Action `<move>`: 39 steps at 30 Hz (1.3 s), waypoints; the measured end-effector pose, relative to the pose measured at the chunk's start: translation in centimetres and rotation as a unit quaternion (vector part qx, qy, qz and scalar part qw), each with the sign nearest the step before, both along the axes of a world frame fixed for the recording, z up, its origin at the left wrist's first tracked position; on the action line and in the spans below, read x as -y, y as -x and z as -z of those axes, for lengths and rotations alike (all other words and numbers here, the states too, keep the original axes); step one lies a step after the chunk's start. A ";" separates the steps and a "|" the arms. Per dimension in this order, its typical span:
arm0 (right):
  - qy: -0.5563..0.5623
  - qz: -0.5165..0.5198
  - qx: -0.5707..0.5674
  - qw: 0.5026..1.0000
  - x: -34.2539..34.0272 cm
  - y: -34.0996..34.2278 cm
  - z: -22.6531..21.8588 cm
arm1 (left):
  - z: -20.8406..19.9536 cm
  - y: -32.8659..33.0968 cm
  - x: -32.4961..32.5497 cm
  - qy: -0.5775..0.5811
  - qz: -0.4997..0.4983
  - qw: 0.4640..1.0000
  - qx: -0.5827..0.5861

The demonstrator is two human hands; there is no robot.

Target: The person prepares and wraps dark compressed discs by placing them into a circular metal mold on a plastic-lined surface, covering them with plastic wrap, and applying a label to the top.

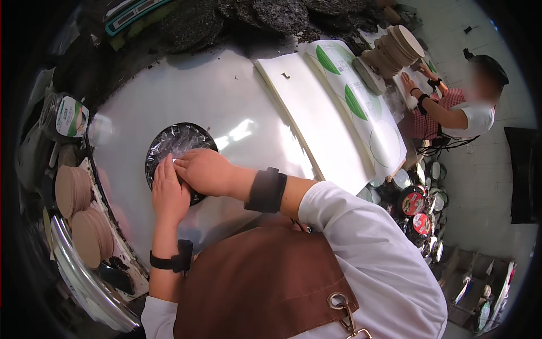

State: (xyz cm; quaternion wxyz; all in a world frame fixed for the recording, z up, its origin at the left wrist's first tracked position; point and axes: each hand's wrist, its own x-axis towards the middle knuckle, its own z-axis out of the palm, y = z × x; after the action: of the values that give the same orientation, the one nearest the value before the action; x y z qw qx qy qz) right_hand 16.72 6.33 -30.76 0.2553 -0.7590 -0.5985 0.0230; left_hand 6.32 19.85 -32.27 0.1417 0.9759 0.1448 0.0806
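A round black disc (152, 148) lies on the shiny metal tabletop, with crinkled clear plastic film (183, 137) gathered over its top. My left hand (170, 189) rests on its near side, fingers stretched out toward the middle. From the right, my right hand (206, 172) reaches across the disc, its fingers bent and closed on the film. The fingertips of both hands meet near the disc's centre. My right thumb and the film right under my fingers are hidden.
Dark, rough round slabs (280, 16) lie along the far edge. White sheets (316, 113) and green-printed film (361, 96) cover the right side. Cardboard discs (86, 237) stand at the left beside a film roll (84, 282). A co-worker (451, 107) works at the far right near stacked discs (395, 51).
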 end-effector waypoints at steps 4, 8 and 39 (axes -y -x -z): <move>-0.115 0.003 -0.053 0.992 4.4 -0.4 -2.9 | 0.0 0.6 0.6 -0.074 -0.009 0.996 -0.048; 0.163 0.407 0.109 0.892 20.8 -10.6 -4.5 | -0.3 1.4 0.7 -0.102 -0.033 0.992 -0.068; -0.381 0.491 -0.198 0.758 38.7 -23.6 -22.2 | -1.6 0.6 1.9 -0.055 -0.021 0.996 -0.061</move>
State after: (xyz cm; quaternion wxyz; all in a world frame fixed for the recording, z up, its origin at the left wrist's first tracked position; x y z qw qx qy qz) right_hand 40.32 -32.40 -8.56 0.6124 -0.7674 -0.0391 -0.1860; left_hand 5.71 17.97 -30.64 0.0767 0.9822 0.1686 0.0312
